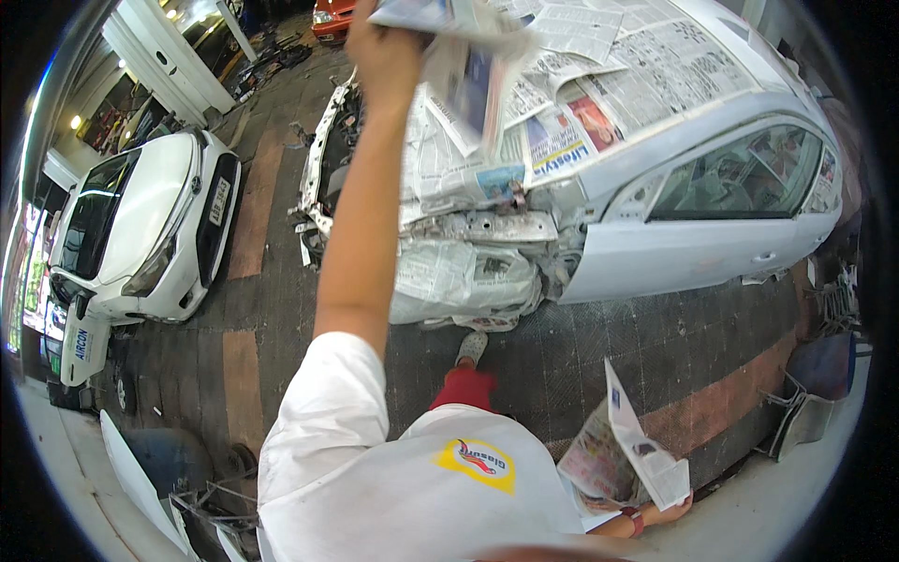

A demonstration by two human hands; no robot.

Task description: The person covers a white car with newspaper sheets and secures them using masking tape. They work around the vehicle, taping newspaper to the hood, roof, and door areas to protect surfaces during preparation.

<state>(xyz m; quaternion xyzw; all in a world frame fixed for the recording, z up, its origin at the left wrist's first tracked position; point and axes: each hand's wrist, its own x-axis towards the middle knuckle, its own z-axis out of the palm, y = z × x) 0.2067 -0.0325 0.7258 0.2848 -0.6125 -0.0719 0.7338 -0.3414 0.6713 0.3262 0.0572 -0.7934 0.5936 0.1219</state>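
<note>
My left arm stretches far forward. My left hand is closed on a newspaper sheet, which hangs above the front of a light-coloured car and is smeared by motion. Low on the right, beside my body, my right hand grips a folded bundle of newspaper by its lower edge. More newspaper sheets cover the car's windshield and front end, overlapping one another. A paper-wrapped wheel area sits below the stripped front fender. Newspaper also shows through the door window.
A white car stands on the left with its door ajar. The stripped car's bare front frame juts out at the left. Behind me are a dark drum and metal stands. Another drum and a metal frame stand at right.
</note>
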